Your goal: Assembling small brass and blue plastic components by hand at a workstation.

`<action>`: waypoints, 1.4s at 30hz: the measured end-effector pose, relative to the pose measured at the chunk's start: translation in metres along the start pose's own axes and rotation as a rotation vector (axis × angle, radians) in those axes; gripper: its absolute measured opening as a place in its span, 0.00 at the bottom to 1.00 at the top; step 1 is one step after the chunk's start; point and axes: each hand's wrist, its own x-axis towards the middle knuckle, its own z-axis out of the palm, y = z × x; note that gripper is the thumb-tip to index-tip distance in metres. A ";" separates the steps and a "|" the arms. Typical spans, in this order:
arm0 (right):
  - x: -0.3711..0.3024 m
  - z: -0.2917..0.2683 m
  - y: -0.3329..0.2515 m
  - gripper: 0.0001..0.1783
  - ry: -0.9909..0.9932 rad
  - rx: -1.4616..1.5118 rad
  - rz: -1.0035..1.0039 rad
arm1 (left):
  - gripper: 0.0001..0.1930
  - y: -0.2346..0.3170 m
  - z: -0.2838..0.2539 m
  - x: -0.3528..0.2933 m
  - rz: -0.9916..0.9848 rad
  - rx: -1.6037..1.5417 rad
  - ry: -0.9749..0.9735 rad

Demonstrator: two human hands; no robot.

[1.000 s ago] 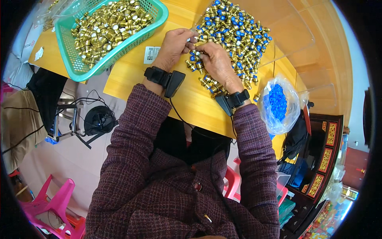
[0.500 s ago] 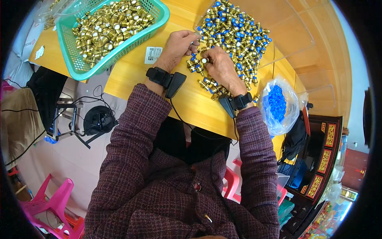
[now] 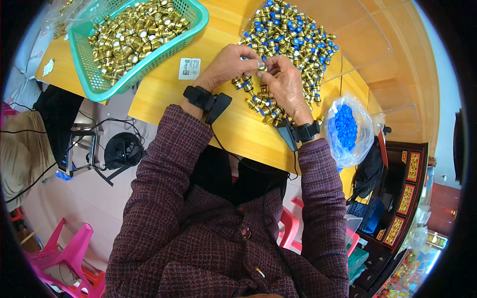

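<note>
Over the front of a heap of brass fittings with blue caps [image 3: 293,39], my two hands meet at the fingertips. A small round brass-and-silver fitting [image 3: 262,65] sits between them, pinched by the thumb and fingers of my right hand [image 3: 284,84]. My left hand [image 3: 227,64] is closed beside it, with a bit of something whitish showing at its fingers; what that is, I cannot make out. Several loose capped fittings [image 3: 263,105] lie on the table just below my hands.
A green plastic basket [image 3: 134,74] of brass fittings with white ends stands at the left. On the yellow wooden table [image 3: 164,97] lies a white label [image 3: 190,68]. A clear bag of blue caps [image 3: 346,128] sits right of my right wrist. Cables trail from both wrist devices.
My right hand has come up from the loose fittings with one in its fingers. My left hand has turned and shifted right, so the fingertips of both hands now meet.
</note>
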 end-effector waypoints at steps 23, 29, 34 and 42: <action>-0.038 -0.058 0.073 0.09 0.230 0.159 0.249 | 0.12 -0.009 -0.004 0.006 0.003 -0.283 0.048; -0.064 -0.066 0.079 0.06 0.251 -0.242 0.107 | 0.12 -0.011 -0.005 0.007 -0.020 -0.334 0.097; -0.076 -0.060 0.055 0.07 0.073 -0.313 0.032 | 0.12 -0.009 -0.005 0.006 -0.034 -0.299 0.102; -0.059 -0.054 0.032 0.09 -0.149 -0.561 -0.024 | 0.13 -0.008 -0.005 0.006 -0.069 -0.320 0.086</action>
